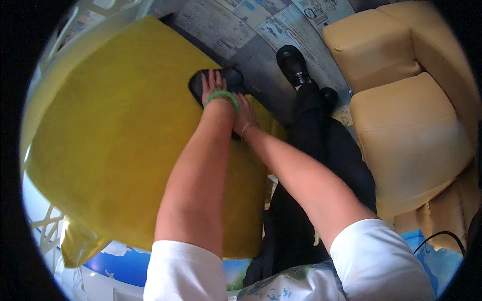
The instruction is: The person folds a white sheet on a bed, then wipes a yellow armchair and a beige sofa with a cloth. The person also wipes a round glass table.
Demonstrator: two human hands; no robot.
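A black, smooth, flat item with a rounded outline [232,78] lies at the right edge of a surface under a yellow cover [115,130]; its exact kind I cannot make out. My left hand [213,89], with a green bangle at the wrist, lies on it, fingers stretched and spread. Close beside it, partly behind the left wrist, my right hand [244,114] wears a thin bracelet. Its visible fingers are stretched out against the black item, near the cover's edge. A small dark bit shows just under the right palm.
Tan padded seats [411,135] stand on the right. Black-trousered legs [321,130] and black shoes [292,65] are between them and the yellow-covered surface. Patterned planks make up the floor [241,30]. Pale lattice work [47,231] borders the left side.
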